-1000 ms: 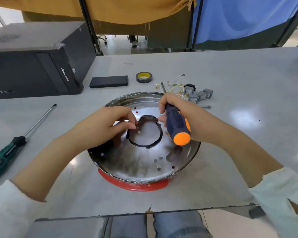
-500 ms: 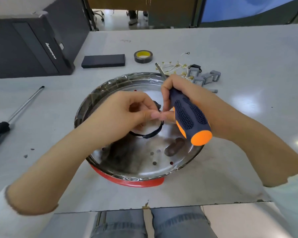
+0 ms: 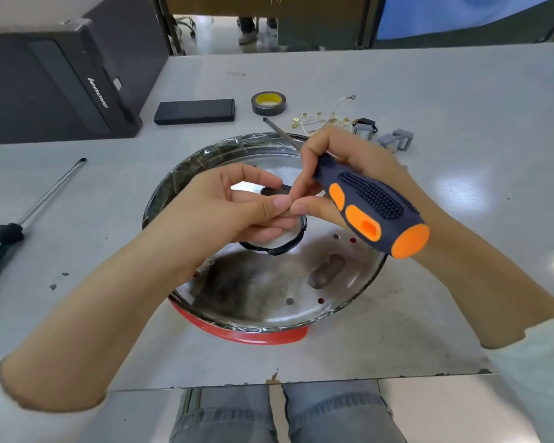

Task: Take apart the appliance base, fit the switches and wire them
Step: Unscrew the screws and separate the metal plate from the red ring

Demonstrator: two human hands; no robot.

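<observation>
Fingertips of the left hand (image 3: 237, 209) and right hand (image 3: 336, 174) are meeting, perhaps pinching something too small to tell, the right also gripping the orange screwdriver (image 3: 373, 207), above the appliance base (image 3: 269, 282) sitting near the bench (image 3: 461, 107) front edge.

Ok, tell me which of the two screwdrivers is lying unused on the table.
The green-handled screwdriver, lying alone at the table's left edge. The other, the orange-and-navy screwdriver, is gripped in the right hand above the appliance base.
</observation>
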